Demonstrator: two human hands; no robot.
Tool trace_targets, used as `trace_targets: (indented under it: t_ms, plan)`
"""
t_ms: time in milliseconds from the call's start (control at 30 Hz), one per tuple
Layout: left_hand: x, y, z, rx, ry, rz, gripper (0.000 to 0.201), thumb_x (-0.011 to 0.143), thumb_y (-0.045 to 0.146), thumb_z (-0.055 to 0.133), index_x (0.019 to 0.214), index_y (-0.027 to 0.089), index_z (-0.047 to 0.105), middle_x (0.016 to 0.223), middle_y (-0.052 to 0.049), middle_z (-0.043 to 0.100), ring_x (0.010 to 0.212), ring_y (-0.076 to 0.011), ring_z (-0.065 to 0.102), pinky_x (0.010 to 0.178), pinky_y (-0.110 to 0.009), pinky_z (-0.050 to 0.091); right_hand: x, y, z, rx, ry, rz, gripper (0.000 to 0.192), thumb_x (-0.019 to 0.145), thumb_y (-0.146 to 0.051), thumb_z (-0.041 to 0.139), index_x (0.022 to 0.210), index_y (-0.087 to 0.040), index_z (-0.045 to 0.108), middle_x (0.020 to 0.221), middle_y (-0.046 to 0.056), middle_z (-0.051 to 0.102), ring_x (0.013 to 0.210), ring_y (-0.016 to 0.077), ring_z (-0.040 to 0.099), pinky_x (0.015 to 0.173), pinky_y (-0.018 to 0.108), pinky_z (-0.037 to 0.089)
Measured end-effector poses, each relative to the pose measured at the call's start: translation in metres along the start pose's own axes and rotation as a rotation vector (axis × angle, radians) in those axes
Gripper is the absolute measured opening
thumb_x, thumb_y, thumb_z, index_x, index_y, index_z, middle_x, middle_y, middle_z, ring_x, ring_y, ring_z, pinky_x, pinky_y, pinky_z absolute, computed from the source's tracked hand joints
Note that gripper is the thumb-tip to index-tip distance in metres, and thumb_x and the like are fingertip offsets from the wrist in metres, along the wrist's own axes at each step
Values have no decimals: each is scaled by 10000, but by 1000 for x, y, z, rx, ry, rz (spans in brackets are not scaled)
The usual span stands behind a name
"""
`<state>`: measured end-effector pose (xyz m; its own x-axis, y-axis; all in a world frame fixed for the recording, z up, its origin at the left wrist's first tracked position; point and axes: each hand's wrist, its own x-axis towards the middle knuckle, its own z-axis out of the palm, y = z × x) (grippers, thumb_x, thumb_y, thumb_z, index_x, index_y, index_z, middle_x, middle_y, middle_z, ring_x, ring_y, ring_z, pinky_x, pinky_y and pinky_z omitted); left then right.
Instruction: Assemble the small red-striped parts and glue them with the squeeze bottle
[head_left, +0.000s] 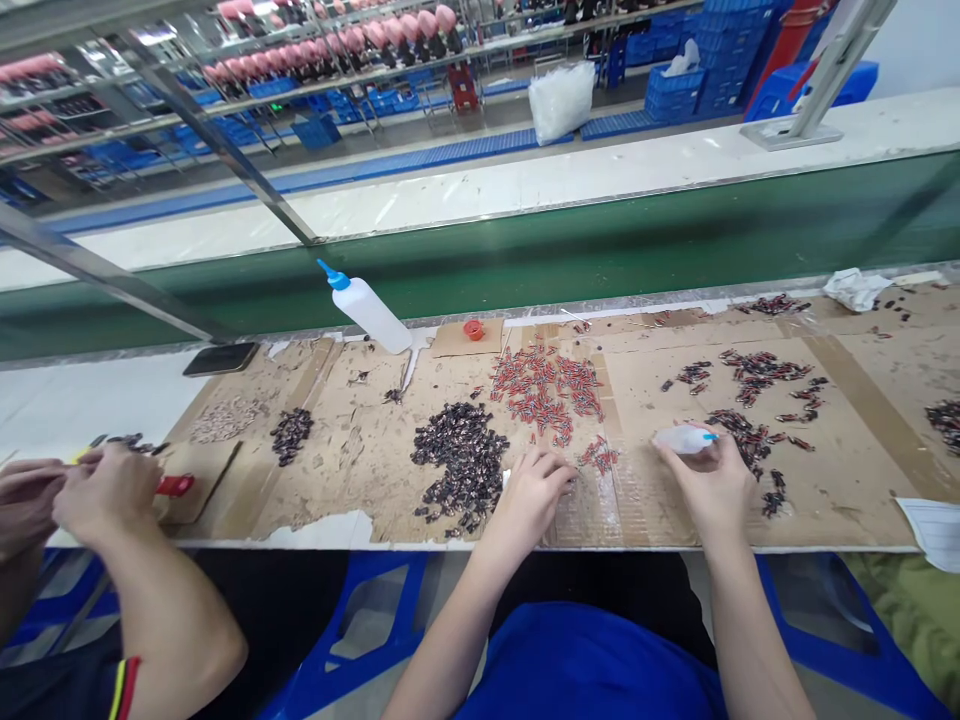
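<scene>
Gripping a translucent, blue-tipped bottle (681, 439) sideways is the right hand (718, 488); the left hand (531, 492) curls, hold unclear.

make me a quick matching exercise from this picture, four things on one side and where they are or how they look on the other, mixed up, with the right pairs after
Column one:
1 right hand
2 round red item
3 left hand
4 wad

Column two:
A beside the large pile of dark parts
B white and crumpled, at the back right
C holding a small bottle with a blue tip
D on a small cardboard piece at the back

Right pairs: 1-C, 2-D, 3-A, 4-B
</scene>
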<state>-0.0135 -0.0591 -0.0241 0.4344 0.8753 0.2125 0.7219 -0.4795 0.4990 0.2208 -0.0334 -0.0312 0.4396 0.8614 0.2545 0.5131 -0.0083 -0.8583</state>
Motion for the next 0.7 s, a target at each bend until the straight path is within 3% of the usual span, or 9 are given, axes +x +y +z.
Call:
trace_targets:
  t_ms: [133,200,300,367,400,467,567,700]
  plan:
    - [2,7,-2,125,-56,-27,199,894,124,539,988,214,690,969,-70,672,941,-214,537,822,-368,479,4,-1,0,-159,-2,-56,529,617,-616,718,896,-173,641,828,108,705,644,227,636,666,388,511]
    - [4,9,-3,178,-83,-28,200,889,112,541,966,217,692,945,-63,662,933,-214,529,814,-358,466,1,-2,-3,-165,21,-86,618,611,-614,731,1025,-165,631,895,109,696,677,224,623,674,386,505]
    - [7,12,-3,212,-110,-26,206,880,95,541,924,225,693,914,-54,646,938,-219,515,815,-354,439,-13,-6,-12,-176,157,-232,766,590,-546,797,1207,-160,559,1077,142,642,862,261,611,720,383,494]
    - [8,13,-2,209,-116,-43,189,873,101,550,903,220,693,910,-60,640,946,-231,502,829,-372,421,-25,-11,-17,-204,231,-395,577,651,-445,805,1125,-182,607,1021,123,634,893,262,596,758,386,481]
    - [8,14,-2,209,-115,-59,179,870,103,553,892,214,691,907,-65,638,951,-239,497,837,-383,412,-30,-14,-18,-222,212,-475,401,702,-389,784,1030,-205,645,939,96,638,859,246,594,782,392,474]
    - [8,16,-2,219,-113,-100,173,865,93,549,858,200,685,894,-76,633,969,-255,491,853,-402,396,-39,-19,-13,-250,39,-587,78,808,-292,698,867,-242,690,823,59,628,811,220,577,809,395,467]
    - [8,18,-4,248,-132,-137,184,859,68,533,837,190,669,901,-85,635,998,-267,495,874,-415,385,-43,-23,5,-260,-208,-639,172,898,-259,571,831,-252,730,858,75,621,842,229,537,782,388,487]
    - [5,18,-12,209,-139,-150,167,849,60,546,869,183,658,937,-86,658,1020,-269,513,898,-421,391,-38,-19,27,-292,-286,-660,234,920,-273,524,859,-231,746,857,93,599,848,242,507,747,380,509]
